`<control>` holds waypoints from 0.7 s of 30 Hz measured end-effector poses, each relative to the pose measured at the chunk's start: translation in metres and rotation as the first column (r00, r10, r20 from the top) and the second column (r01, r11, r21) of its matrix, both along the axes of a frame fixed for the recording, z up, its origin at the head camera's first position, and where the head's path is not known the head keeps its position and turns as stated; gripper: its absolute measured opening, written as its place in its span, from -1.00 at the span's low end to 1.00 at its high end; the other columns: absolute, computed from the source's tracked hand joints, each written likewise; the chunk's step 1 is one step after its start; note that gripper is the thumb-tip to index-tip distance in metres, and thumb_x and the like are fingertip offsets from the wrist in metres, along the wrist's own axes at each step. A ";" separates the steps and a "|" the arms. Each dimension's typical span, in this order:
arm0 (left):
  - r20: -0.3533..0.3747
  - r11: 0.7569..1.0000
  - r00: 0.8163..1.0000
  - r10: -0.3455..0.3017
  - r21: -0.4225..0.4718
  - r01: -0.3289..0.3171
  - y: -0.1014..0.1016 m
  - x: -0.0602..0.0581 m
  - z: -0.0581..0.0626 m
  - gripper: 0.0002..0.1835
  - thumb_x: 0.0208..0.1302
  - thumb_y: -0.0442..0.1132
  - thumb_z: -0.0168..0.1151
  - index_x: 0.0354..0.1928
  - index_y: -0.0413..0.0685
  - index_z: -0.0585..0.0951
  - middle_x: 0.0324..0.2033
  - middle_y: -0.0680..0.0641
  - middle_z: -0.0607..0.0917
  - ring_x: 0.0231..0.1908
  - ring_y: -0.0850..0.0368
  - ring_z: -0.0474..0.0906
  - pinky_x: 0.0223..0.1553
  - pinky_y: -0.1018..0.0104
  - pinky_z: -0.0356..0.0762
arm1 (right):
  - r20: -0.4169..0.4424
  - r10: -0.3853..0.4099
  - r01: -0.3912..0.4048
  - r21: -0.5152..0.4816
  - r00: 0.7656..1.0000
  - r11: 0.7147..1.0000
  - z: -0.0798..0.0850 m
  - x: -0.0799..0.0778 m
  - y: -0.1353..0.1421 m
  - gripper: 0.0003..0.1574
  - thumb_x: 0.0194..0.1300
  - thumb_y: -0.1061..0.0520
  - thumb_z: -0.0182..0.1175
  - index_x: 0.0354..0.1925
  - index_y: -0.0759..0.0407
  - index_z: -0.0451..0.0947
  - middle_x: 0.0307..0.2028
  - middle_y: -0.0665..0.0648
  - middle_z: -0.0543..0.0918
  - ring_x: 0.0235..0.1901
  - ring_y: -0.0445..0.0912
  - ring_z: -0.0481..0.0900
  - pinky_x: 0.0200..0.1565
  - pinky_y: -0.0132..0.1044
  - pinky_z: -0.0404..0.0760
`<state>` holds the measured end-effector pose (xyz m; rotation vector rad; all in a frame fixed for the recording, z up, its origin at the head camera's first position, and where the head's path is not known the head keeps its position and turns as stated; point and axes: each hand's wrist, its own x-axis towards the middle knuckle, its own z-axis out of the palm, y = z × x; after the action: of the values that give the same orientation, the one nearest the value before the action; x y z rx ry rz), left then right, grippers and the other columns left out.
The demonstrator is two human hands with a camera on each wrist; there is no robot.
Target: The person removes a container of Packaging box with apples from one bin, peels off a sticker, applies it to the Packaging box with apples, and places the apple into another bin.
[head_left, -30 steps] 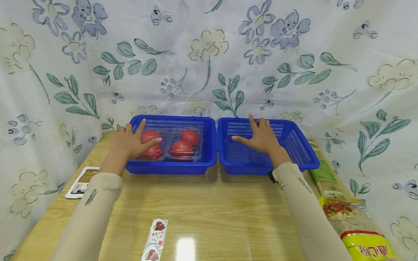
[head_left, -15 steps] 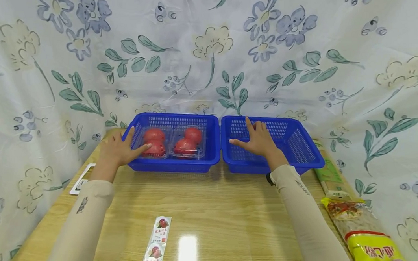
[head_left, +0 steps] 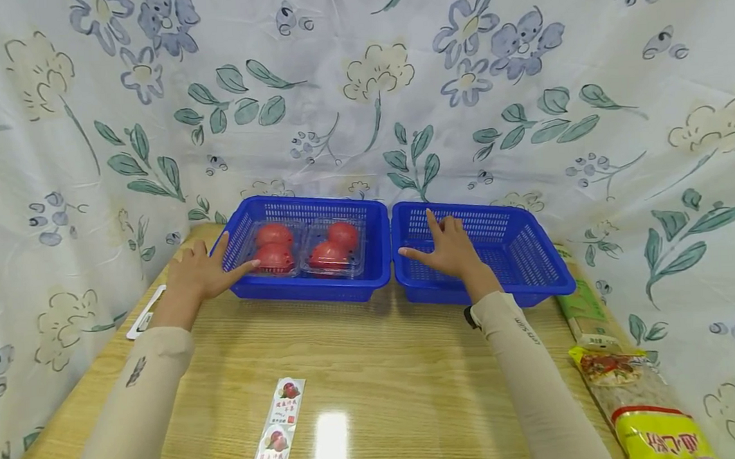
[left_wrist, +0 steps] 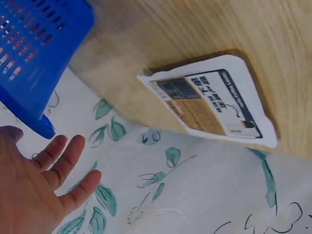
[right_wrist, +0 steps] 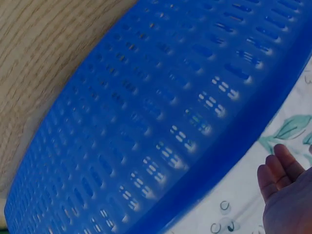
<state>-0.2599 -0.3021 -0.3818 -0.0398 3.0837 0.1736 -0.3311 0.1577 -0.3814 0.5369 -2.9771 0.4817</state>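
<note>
In the head view my left hand [head_left: 196, 272] is at the left end of a blue plastic basket [head_left: 308, 289], thumb and index finger spread at its rim. Its fingers [left_wrist: 71, 155] are loosely extended and grip nothing in the left wrist view. Two clear lidded boxes [head_left: 333, 248] with round red fruit sit side by side in that basket. A second blue basket [head_left: 534, 262] stands beside it on the right. Above this one my right hand [head_left: 451, 254] hangs with fingers spread, holding nothing; the right wrist view shows its fingertips [right_wrist: 265, 175] past the basket's rim.
A white-edged pouch [left_wrist: 209, 105] lies left of the baskets. A strip of fruit labels [head_left: 278, 428] rests on the wooden table [head_left: 381, 367]. Green [head_left: 586, 308] and yellow [head_left: 658, 422] food packets line the right edge. Floral cloth [head_left: 360, 84] hangs behind.
My left hand has drawn left, from over the left fruit box to the basket's left rim. The right hand has shifted slightly left over its basket. The head view has tilted a little.
</note>
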 end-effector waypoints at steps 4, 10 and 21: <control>-0.004 1.000 1.000 0.006 0.018 -0.006 -0.004 0.003 -0.005 0.18 0.22 0.62 -0.30 0.57 -0.14 -0.16 0.30 -0.62 0.13 0.22 -0.63 0.18 0.16 -0.53 0.06 | -0.005 0.013 -0.013 0.011 1.000 1.000 -0.002 -0.001 -0.008 0.42 0.16 -0.65 0.03 0.59 0.06 -0.33 0.23 0.46 0.25 0.31 0.31 0.16 0.33 0.23 0.20; 0.005 0.998 1.000 0.022 0.057 -0.022 -0.012 0.005 -0.014 0.19 0.19 0.65 -0.34 0.58 -0.12 -0.15 0.24 -0.60 0.19 0.13 -0.58 0.28 0.09 -0.49 0.10 | -0.020 0.048 -0.048 0.010 0.999 0.999 -0.003 -0.002 -0.023 0.38 0.19 -0.60 0.08 0.59 0.09 -0.27 0.17 0.44 0.31 0.24 0.28 0.21 0.35 0.20 0.19; 0.025 0.994 0.999 0.030 0.106 -0.032 -0.016 0.006 -0.023 0.18 0.21 0.64 -0.39 0.58 -0.12 -0.20 0.25 -0.60 0.19 0.14 -0.60 0.34 -0.03 -0.46 0.34 | -0.040 0.106 -0.105 0.030 0.994 0.994 -0.002 -0.003 -0.054 0.37 0.18 -0.59 0.09 0.59 0.13 -0.19 0.21 0.43 0.33 0.21 0.25 0.25 0.24 0.16 0.36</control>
<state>-0.2542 -0.3185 -0.4048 -0.0844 3.0459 0.3358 -0.3339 0.1040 -0.3836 0.7004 -2.9313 0.4317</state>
